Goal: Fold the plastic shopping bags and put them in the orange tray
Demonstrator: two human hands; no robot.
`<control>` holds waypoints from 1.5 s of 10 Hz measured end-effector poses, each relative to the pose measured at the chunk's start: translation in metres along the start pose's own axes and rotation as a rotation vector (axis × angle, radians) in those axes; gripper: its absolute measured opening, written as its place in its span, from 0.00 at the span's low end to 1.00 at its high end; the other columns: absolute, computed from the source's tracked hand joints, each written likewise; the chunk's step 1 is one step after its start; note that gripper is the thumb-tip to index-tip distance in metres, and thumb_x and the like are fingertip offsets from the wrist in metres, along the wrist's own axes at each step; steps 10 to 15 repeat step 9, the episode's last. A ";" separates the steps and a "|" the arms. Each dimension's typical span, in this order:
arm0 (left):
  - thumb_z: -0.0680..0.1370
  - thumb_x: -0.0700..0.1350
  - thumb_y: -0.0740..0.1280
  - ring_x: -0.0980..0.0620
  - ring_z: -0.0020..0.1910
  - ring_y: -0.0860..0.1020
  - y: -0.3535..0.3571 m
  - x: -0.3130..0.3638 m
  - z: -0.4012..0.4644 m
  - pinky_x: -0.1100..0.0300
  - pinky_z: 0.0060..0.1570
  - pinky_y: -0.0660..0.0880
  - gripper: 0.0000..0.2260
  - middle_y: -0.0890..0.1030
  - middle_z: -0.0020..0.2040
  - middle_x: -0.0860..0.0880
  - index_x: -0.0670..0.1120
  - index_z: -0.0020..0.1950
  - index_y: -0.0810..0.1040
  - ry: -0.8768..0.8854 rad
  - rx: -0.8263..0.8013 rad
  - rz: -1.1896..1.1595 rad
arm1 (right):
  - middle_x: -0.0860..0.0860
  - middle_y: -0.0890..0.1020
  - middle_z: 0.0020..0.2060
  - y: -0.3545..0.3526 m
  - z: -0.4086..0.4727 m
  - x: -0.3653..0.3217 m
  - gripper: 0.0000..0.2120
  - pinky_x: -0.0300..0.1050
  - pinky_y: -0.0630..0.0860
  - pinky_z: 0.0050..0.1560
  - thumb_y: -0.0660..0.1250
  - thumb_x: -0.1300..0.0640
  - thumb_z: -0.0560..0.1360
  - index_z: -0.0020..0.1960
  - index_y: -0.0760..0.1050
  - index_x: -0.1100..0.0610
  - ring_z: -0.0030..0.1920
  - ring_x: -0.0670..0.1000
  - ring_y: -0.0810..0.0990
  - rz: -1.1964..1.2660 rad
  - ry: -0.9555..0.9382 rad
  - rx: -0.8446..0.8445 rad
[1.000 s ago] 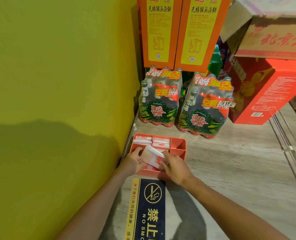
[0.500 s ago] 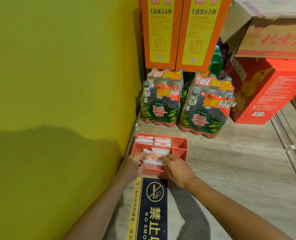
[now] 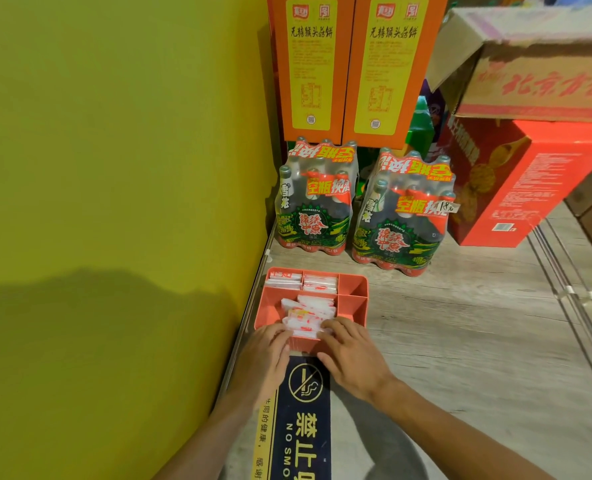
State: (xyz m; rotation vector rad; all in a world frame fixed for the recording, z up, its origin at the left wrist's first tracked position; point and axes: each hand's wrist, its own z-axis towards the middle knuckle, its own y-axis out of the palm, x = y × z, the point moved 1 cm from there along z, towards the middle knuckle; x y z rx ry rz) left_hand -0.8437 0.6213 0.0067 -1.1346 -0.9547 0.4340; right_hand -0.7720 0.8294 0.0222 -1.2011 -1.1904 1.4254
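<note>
— Bags (image 3: 306, 315), folded, sit in the near left compartment of the orange tray (image 3: 351, 289), low and centre in the frame. How would you say they handle?

— Thin plastic, so I'd judge them nearly weightless, soft and slippery. Folds like that tend to spring open once let go, and the packets slide over one another. Best taken by the short ends of the stack, squeezing inward so the layers stay together.

— And that is where the hands are?

— Roughly. The left hand (image 3: 265, 355) rests at the near left corner of the tray, fingers lying on the front edge of the stack. The right hand (image 3: 351, 351) comes in from the lower right, fingertips curled onto the stack's near right end. Both forearms run up from the bottom of the frame, wrists low over the floor.

— Is either grip clenched?

— The right one pinches the bags lightly; the left looks flat and pressing, though its fingertips are partly hidden.

— Anything around?

— More folded bags (image 3: 301, 281) fill the far compartments. A no-smoking sign (image 3: 301, 420) lies under the wrists, a green wall (image 3: 114, 168) at left, bottle packs (image 3: 403, 220) beyond.
</note>
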 end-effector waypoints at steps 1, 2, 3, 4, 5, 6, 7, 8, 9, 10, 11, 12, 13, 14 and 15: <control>0.83 0.49 0.62 0.56 0.68 0.72 -0.004 0.004 0.006 0.61 0.70 0.67 0.17 0.74 0.70 0.55 0.50 0.71 0.75 0.004 -0.020 -0.009 | 0.48 0.78 0.66 0.000 -0.002 -0.001 0.27 0.50 0.64 0.74 0.50 0.37 0.83 0.69 0.76 0.51 0.70 0.50 0.72 0.051 0.015 -0.015; 0.83 0.50 0.63 0.54 0.67 0.73 -0.007 0.005 0.013 0.61 0.67 0.70 0.18 0.72 0.72 0.54 0.50 0.73 0.74 0.022 -0.068 0.012 | 0.49 0.77 0.67 0.003 0.000 -0.004 0.29 0.53 0.59 0.76 0.47 0.37 0.83 0.70 0.75 0.52 0.71 0.51 0.70 0.038 0.050 -0.033; 0.82 0.52 0.63 0.51 0.69 0.73 -0.006 0.003 0.015 0.59 0.69 0.66 0.22 0.69 0.75 0.53 0.50 0.76 0.70 0.028 -0.114 0.067 | 0.50 0.74 0.70 0.001 0.004 -0.006 0.31 0.53 0.51 0.79 0.44 0.36 0.83 0.73 0.72 0.53 0.74 0.52 0.66 0.048 0.084 -0.088; 0.83 0.55 0.60 0.50 0.77 0.64 -0.005 0.006 0.015 0.58 0.73 0.52 0.26 0.63 0.79 0.51 0.50 0.80 0.62 0.029 -0.182 0.148 | 0.51 0.66 0.77 -0.004 0.008 -0.008 0.35 0.56 0.39 0.78 0.39 0.34 0.82 0.79 0.63 0.54 0.80 0.53 0.56 0.033 0.106 -0.179; 0.84 0.59 0.54 0.51 0.81 0.53 -0.009 0.012 0.027 0.57 0.74 0.44 0.29 0.54 0.82 0.53 0.51 0.82 0.52 -0.036 -0.313 0.201 | 0.51 0.53 0.82 -0.010 0.013 -0.012 0.43 0.57 0.30 0.75 0.29 0.32 0.76 0.82 0.51 0.55 0.81 0.51 0.42 0.007 0.124 -0.292; 0.84 0.60 0.54 0.52 0.81 0.52 -0.011 0.018 0.035 0.53 0.77 0.47 0.28 0.55 0.82 0.52 0.52 0.82 0.53 -0.065 -0.392 0.176 | 0.50 0.49 0.82 -0.014 0.016 -0.015 0.47 0.58 0.29 0.74 0.25 0.31 0.72 0.82 0.47 0.54 0.80 0.50 0.38 -0.004 0.142 -0.337; 0.84 0.60 0.55 0.52 0.81 0.52 -0.011 0.014 0.032 0.53 0.78 0.47 0.27 0.55 0.82 0.51 0.53 0.81 0.57 -0.032 -0.410 0.181 | 0.50 0.49 0.82 -0.017 0.013 -0.017 0.46 0.58 0.30 0.77 0.27 0.31 0.72 0.82 0.47 0.54 0.80 0.50 0.37 0.017 0.145 -0.335; 0.84 0.60 0.54 0.51 0.81 0.49 -0.012 0.010 0.028 0.53 0.77 0.43 0.25 0.52 0.82 0.51 0.55 0.80 0.58 -0.006 -0.431 0.220 | 0.50 0.49 0.82 -0.022 0.003 -0.016 0.45 0.55 0.34 0.79 0.30 0.30 0.73 0.82 0.47 0.53 0.80 0.50 0.37 0.086 0.125 -0.337; 0.84 0.60 0.53 0.51 0.81 0.50 -0.019 0.014 0.022 0.53 0.76 0.43 0.25 0.53 0.82 0.52 0.54 0.80 0.58 0.005 -0.408 0.195 | 0.50 0.53 0.82 -0.035 -0.008 -0.014 0.42 0.53 0.38 0.80 0.35 0.30 0.75 0.82 0.50 0.52 0.81 0.50 0.44 0.141 0.150 -0.326; 0.84 0.60 0.53 0.51 0.81 0.50 -0.019 0.014 0.022 0.53 0.76 0.43 0.25 0.53 0.82 0.52 0.54 0.80 0.58 0.005 -0.408 0.195 | 0.50 0.53 0.82 -0.035 -0.008 -0.014 0.42 0.53 0.38 0.80 0.35 0.30 0.75 0.82 0.50 0.52 0.81 0.50 0.44 0.141 0.150 -0.326; 0.84 0.60 0.53 0.51 0.81 0.50 -0.019 0.014 0.022 0.53 0.76 0.43 0.25 0.53 0.82 0.52 0.54 0.80 0.58 0.005 -0.408 0.195 | 0.50 0.53 0.82 -0.035 -0.008 -0.014 0.42 0.53 0.38 0.80 0.35 0.30 0.75 0.82 0.50 0.52 0.81 0.50 0.44 0.141 0.150 -0.326; 0.84 0.60 0.53 0.51 0.81 0.50 -0.019 0.014 0.022 0.53 0.76 0.43 0.25 0.53 0.82 0.52 0.54 0.80 0.58 0.005 -0.408 0.195 | 0.50 0.53 0.82 -0.035 -0.008 -0.014 0.42 0.53 0.38 0.80 0.35 0.30 0.75 0.82 0.50 0.52 0.81 0.50 0.44 0.141 0.150 -0.326; 0.84 0.60 0.53 0.51 0.81 0.50 -0.019 0.014 0.022 0.53 0.76 0.43 0.25 0.53 0.82 0.52 0.54 0.80 0.58 0.005 -0.408 0.195 | 0.50 0.53 0.82 -0.035 -0.008 -0.014 0.42 0.53 0.38 0.80 0.35 0.30 0.75 0.82 0.50 0.52 0.81 0.50 0.44 0.141 0.150 -0.326; 0.84 0.60 0.53 0.51 0.81 0.50 -0.019 0.014 0.022 0.53 0.76 0.43 0.25 0.53 0.82 0.52 0.54 0.80 0.58 0.005 -0.408 0.195 | 0.50 0.53 0.82 -0.035 -0.008 -0.014 0.42 0.53 0.38 0.80 0.35 0.30 0.75 0.82 0.50 0.52 0.81 0.50 0.44 0.141 0.150 -0.326; 0.84 0.60 0.53 0.51 0.81 0.50 -0.019 0.014 0.022 0.53 0.76 0.43 0.25 0.53 0.82 0.52 0.54 0.80 0.58 0.005 -0.408 0.195 | 0.50 0.53 0.82 -0.035 -0.008 -0.014 0.42 0.53 0.38 0.80 0.35 0.30 0.75 0.82 0.50 0.52 0.81 0.50 0.44 0.141 0.150 -0.326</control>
